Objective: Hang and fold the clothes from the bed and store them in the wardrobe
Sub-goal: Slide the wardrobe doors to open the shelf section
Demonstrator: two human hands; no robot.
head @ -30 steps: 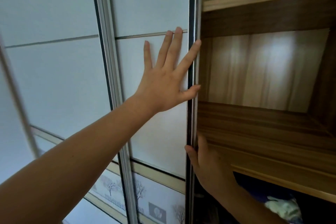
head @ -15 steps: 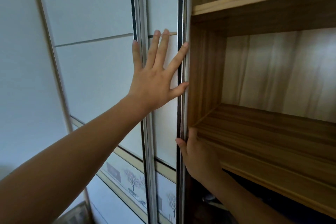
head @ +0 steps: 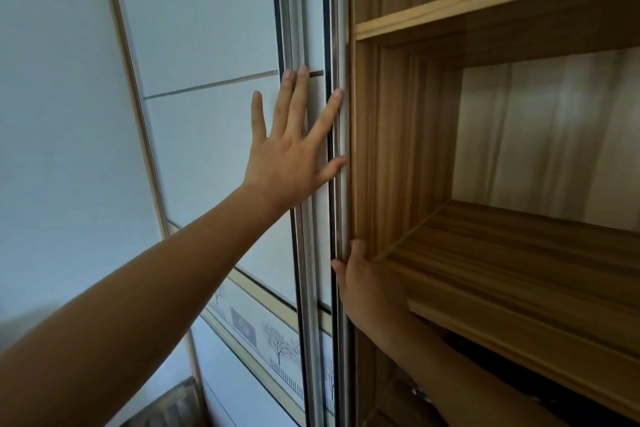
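Note:
The wooden wardrobe (head: 401, 149) stands open on the right, with a bare shelf (head: 519, 253) and another shelf (head: 485, 3) above it. Only a narrow strip of its white sliding door (head: 313, 28) shows, left of the opening. My left hand (head: 291, 156) presses flat on that door with fingers spread. Lower down, my right hand (head: 367, 288) holds the door's right edge (head: 334, 218), thumb on the frame and fingers hidden behind it. No clothes can be made out; the space under the shelf is dark.
A second white door panel (head: 207, 28) lies behind the sliding one on the left, with a tree-pattern band (head: 270, 340) lower down. A plain white panel (head: 62, 114) fills the far left. A grey surface (head: 169, 406) shows at the bottom left.
The sliding door has moved left over the other panel, leaving just a narrow strip showing. More of the wardrobe's inside is exposed. Both hands stayed on the door.

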